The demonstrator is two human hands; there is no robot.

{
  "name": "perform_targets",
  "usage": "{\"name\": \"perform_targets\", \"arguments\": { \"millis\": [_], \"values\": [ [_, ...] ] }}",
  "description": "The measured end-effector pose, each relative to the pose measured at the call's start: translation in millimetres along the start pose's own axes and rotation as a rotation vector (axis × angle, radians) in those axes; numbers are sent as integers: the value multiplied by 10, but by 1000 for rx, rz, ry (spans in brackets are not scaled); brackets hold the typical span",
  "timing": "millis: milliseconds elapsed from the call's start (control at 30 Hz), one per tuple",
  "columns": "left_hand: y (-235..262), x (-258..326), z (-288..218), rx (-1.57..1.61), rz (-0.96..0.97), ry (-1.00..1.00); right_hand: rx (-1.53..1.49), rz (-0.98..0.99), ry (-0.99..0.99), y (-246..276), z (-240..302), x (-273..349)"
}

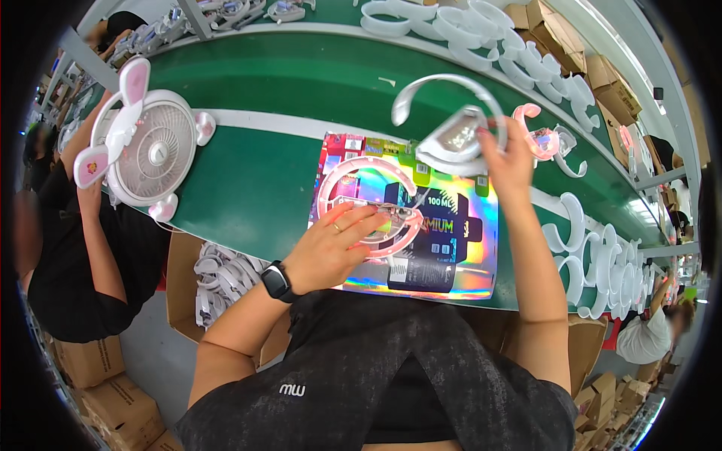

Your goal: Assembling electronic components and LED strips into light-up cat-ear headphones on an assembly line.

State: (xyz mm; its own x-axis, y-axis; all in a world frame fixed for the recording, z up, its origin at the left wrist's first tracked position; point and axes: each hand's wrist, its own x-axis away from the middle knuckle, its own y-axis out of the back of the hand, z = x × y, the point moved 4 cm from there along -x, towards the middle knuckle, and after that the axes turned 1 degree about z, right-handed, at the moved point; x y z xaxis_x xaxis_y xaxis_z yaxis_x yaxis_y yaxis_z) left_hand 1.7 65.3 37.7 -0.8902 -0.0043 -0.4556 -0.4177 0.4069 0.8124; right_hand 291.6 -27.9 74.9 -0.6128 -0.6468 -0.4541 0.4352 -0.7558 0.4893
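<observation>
- The left hand [340, 244] lies on the pink ring [368, 162], with its fingers stretched out over the lower part. I can't tell if they pinch it or just press it down.
- The right hand [510, 154] is up above the table. Its thumb and fingers grip the side of a white ring [457, 150], which has a long curved arm and a shiny middle.
- The pink ring sits on a shiny rainbow sheet [481, 270], right in front of the person. The sheet lies on the green table [241, 188].
- The white ring is up and to the right of the pink one, and the two look apart.
- The step now looks like minding two parts at once: one kept low, one held up.
- I think the next move calls for a good grip on the white ring, since its long arm could bump things, and a calm left hand so the pink ring does not slide.
- More white rings [602, 263] stand at the right, and a fan with bunny ears [158, 150] stands at the left.
</observation>
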Motion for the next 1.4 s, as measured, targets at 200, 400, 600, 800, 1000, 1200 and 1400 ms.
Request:
{"name": "perform_targets", "arguments": {
  "millis": [200,400,600,800,1000,1200,1400],
  "values": [
    [-247,95,-114,10,215,29,-384,200,-665,497,-795,791],
    [-218,-175,-211,12,-11,104,426,-66,-96,467,-86,1182],
    [-588,-628,-102,39,199,21,-295,370,-515,-466,234,1955],
    [-684,-547,-13,327,54,109,-287,234,-506,-558,197,1919],
    [-589,-513,76,470,15,233,52,218,-227,-571,315,1749],
    [-552,-430,16,91,-6,270,-27,221,-258,-588,246,1772],
    [-526,-406,3,132,-84,337,89,243,-179,-567,292,1728]
  ]
}}
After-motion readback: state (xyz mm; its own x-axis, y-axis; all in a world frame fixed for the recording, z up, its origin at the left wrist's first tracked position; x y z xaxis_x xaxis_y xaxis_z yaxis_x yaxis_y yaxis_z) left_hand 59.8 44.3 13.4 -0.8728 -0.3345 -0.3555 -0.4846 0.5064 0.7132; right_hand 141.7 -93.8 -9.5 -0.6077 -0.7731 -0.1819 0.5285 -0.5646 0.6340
